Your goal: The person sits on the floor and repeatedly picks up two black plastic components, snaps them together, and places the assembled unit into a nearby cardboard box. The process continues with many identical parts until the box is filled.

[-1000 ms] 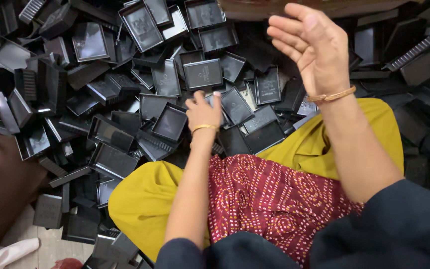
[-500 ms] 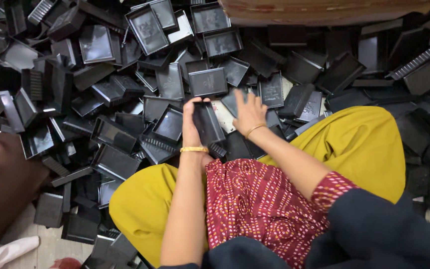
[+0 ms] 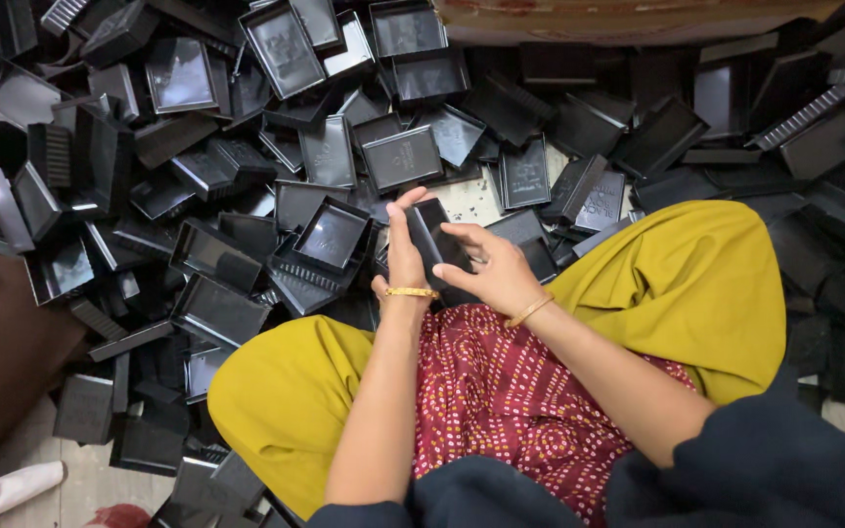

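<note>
From my head camera I see a small black plastic tray point(image 3: 434, 242), rectangular and glossy, held upright-tilted just above my lap. My left hand point(image 3: 405, 256) grips its left side, and my right hand point(image 3: 497, 272) closes on its right edge, fingers curled over it. More shallow black trays point(image 3: 246, 196) lie piled loosely on the floor point(image 3: 90, 484), some face up, some overturned. A brown cardboard box point(image 3: 628, 18) sits beyond them.
</note>
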